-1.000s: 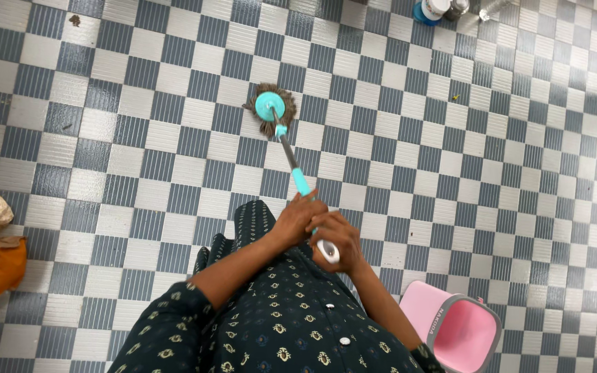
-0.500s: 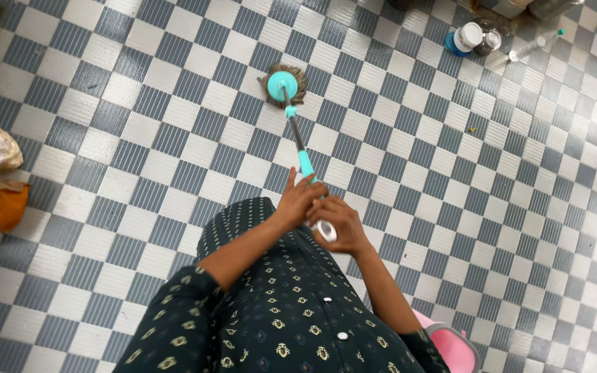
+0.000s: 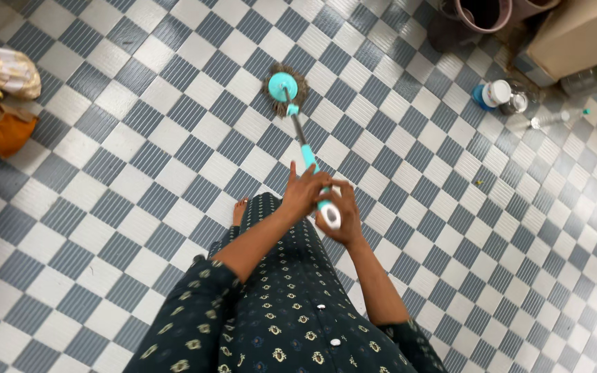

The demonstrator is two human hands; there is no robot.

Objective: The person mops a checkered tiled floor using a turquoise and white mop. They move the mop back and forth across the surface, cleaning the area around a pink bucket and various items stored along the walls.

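You stand on a checked floor (image 3: 105,207) of grey and white tiles. Your mop (image 3: 286,86) rests far out on it. Your left hand (image 3: 305,193) grips the pole, one finger sticking up. Your right hand (image 3: 340,217) wraps the white end, fingers closed, I think.

Checkered grey-and-white tile floor (image 3: 139,138). Far left: orange bag (image 3: 5,135), beige bundle (image 3: 5,69) just above it. Top right: blue jar with white lid (image 3: 492,93), clear plastic bottle (image 3: 554,119) lying flat, mauve bucket (image 3: 481,15), tan box (image 3: 578,31).
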